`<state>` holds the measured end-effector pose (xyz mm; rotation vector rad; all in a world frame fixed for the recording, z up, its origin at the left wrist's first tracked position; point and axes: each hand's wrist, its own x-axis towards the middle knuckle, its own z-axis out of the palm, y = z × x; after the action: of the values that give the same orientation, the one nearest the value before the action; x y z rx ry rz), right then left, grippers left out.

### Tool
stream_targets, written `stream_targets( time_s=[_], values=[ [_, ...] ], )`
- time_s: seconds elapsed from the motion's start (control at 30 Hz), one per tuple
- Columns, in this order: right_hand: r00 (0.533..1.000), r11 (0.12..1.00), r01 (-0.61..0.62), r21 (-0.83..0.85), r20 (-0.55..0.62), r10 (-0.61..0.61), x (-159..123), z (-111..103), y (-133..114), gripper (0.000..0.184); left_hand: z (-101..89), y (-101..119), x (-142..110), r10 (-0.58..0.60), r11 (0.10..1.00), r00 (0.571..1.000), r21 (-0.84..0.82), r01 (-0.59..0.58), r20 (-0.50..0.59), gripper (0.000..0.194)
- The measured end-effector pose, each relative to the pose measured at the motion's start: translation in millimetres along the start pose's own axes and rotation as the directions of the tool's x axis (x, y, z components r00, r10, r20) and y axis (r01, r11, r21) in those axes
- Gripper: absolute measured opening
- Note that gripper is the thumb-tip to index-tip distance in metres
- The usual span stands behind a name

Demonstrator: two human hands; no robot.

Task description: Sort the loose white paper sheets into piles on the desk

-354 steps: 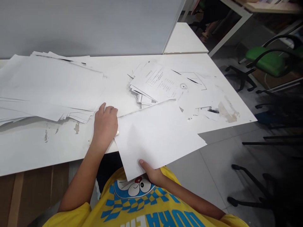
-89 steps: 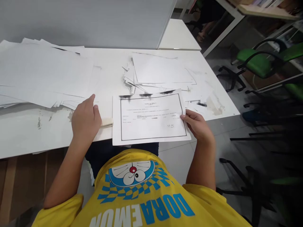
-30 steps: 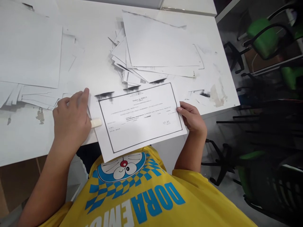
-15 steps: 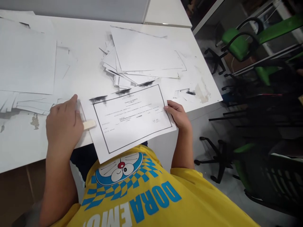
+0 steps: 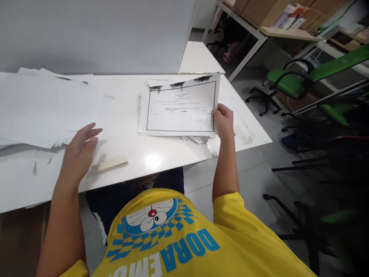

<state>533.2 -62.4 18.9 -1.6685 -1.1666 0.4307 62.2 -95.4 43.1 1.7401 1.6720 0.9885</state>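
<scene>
My right hand (image 5: pixel 223 120) grips the right edge of a printed sheet with a black border (image 5: pixel 181 107), held over the smaller pile of papers (image 5: pixel 198 137) on the white table (image 5: pixel 150 157). My left hand (image 5: pixel 80 148) hovers open, fingers spread, just above the table near the edge of a big spread stack of white sheets (image 5: pixel 49 109). A small cream eraser-like block (image 5: pixel 111 163) lies on the table just right of my left hand, apart from it.
A grey partition wall (image 5: pixel 95 34) stands behind the table. A second white table (image 5: pixel 198 59) adjoins at the back. Green office chairs (image 5: pixel 291 82) and dark chair bases stand on the floor to the right. Shelving with boxes sits at the top right.
My right hand has carried the bordered sheet away from my body and onto the smaller pile. My left hand has lifted off the cream block, which now lies free.
</scene>
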Motion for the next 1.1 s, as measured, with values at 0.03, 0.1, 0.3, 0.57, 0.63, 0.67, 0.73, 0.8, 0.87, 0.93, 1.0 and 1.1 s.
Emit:
stream_targets(
  time_s=[0.03,0.1,0.3,0.57,0.63,0.67,0.73,0.8,0.87,0.93,1.0,1.1],
  values=[
    [1.0,0.997,0.017,-0.069,0.001,-0.017,14.3,0.4,-1.0,0.031,-8.3,-3.7,8.0,0.045,0.994,0.997,0.1,-0.039,-0.058,0.055],
    [0.999,0.981,0.045,-0.189,-0.012,-0.048,36.4,-0.1,-3.5,0.037,-22.7,-15.8,24.9,0.132,0.913,0.984,0.403,-0.071,-0.124,0.066],
    [0.947,0.96,0.167,-0.226,-0.233,-0.22,15.9,15.3,0.0,0.044,-36.1,-57.0,45.0,0.065,0.705,0.996,0.709,-0.005,-0.058,0.091],
    [0.801,0.89,0.408,-0.205,-0.387,-0.456,-61.0,51.7,13.7,0.031,-42.0,-58.1,49.4,0.151,0.655,0.979,0.755,0.002,-0.133,0.075],
    [0.827,0.912,0.377,-0.163,-0.384,-0.411,-59.0,51.7,13.3,0.03,-45.6,-58.8,58.8,0.178,0.633,0.98,0.773,-0.047,-0.087,0.077],
    [0.842,0.919,0.369,-0.136,-0.371,-0.392,-56.8,51.9,13.3,0.029,-47.2,-59.2,64.4,0.196,0.618,0.98,0.782,-0.087,-0.046,0.079],
    [0.865,0.927,0.364,-0.086,-0.337,-0.371,-52.3,53.8,13.8,0.029,-50.0,-59.8,76.0,0.193,0.59,0.98,0.793,-0.152,0.043,0.086],
    [0.88,0.929,0.365,-0.061,-0.305,-0.366,-49.1,56.8,14.9,0.028,-52.4,-59.9,87.1,0.116,0.576,0.988,0.803,-0.153,0.105,0.093],
    [0.889,0.932,0.357,-0.063,-0.282,-0.36,-47.6,59.3,15.9,0.028,-54.9,-59.4,96.4,0.045,0.571,0.993,0.813,-0.116,0.11,0.098],
    [0.894,0.935,0.345,-0.074,-0.276,-0.352,-47.5,60.1,16.6,0.028,-57.6,-57.6,103.1,0.017,0.564,0.996,0.822,-0.082,0.088,0.1],
    [0.895,0.937,0.339,-0.08,-0.28,-0.347,-47.8,59.5,17.0,0.027,-60.1,-53.8,107.1,-0.007,0.555,0.997,0.83,-0.058,0.075,0.1],
    [0.898,0.941,0.328,-0.087,-0.279,-0.339,-48.1,58.4,17.2,0.026,-63.2,-45.6,108.7,-0.059,0.514,0.994,0.856,-0.046,0.088,0.094]
  ],
)
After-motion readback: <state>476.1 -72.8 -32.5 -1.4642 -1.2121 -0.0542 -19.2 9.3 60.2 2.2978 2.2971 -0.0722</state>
